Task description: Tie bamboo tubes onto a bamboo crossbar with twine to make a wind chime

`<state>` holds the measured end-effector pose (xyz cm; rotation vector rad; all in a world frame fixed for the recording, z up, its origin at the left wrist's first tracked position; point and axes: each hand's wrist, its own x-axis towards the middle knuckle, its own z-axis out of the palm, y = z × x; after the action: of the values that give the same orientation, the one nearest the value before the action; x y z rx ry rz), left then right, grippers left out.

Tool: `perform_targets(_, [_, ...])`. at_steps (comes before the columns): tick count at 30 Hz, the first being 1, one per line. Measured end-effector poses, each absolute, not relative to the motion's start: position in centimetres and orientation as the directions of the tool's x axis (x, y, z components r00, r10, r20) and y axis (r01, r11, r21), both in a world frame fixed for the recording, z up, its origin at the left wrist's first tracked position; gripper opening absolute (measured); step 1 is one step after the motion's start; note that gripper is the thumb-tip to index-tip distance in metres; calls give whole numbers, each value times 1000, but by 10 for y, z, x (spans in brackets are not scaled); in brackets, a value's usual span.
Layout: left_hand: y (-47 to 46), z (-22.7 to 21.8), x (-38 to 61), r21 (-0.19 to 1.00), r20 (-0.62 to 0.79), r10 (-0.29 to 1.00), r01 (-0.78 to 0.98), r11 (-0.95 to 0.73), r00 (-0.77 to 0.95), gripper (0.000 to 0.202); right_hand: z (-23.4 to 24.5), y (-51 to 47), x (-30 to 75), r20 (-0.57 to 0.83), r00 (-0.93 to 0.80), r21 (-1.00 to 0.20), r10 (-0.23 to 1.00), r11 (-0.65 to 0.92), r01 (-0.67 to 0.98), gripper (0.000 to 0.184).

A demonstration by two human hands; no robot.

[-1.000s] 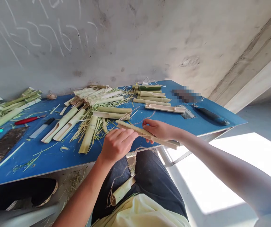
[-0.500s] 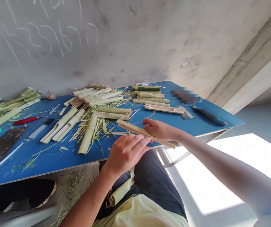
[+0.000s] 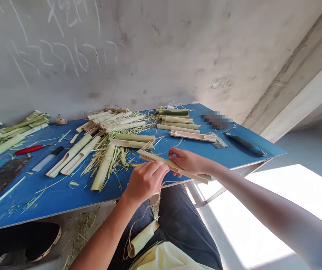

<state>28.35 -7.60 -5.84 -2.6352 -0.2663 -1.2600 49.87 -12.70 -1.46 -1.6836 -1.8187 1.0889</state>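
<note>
A flat blue tabletop (image 3: 65,197) stretched ahead. Over its near edge slanted a pale, split bamboo length (image 3: 152,156), clasped in my right hand (image 3: 174,162); my left hand (image 3: 149,178) half-curled beside it, its hold unclear. Thin brown twine (image 3: 134,224) dangled.

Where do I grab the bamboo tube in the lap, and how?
Probably round the middle of the tube, from above: it lies on its side with its curved top uncovered. The near end is hollow and the far end narrows.
</note>
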Motion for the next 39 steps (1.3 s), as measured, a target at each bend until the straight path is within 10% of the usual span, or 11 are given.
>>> perform_targets(13, [-68, -59, 281, -226, 808, -36, 253, -941, 588, 15, -15, -128, 496, -237, -187, -802, 953, -84, 591, 15])
perform_targets(19, [-98, -61, 290, -15, 779, 80, 145, -989, 622, 19, -13, -126, 496, -198, -90, -743, 976, -89, 663, 14])
perform_targets(26, [-178, -78, 307, 11, 639, -94, -131, -991, 764, 13, -11, -122, 493, -147, -30, -650, 989, -74, 756, 21])
perform_targets(31, [-160, -79, 269, 62, 617, 164, 159, -985, 770, 39, -24, -108, 509, -30, -42, -464, 999, 24, 886, 29])
perform_targets(34, [-112, -66, 201, 133, 572, 425, 431, -892, 701, 20, -32, -100, 519, -30, -59, -378, 998, 43, 925, 37])
perform_targets(39, [-32, -38, 83, -47, 499, 805, 937, -345, 321, 21, -35, -92, 522, -14, -81, -345, 997, 71, 936, 40])
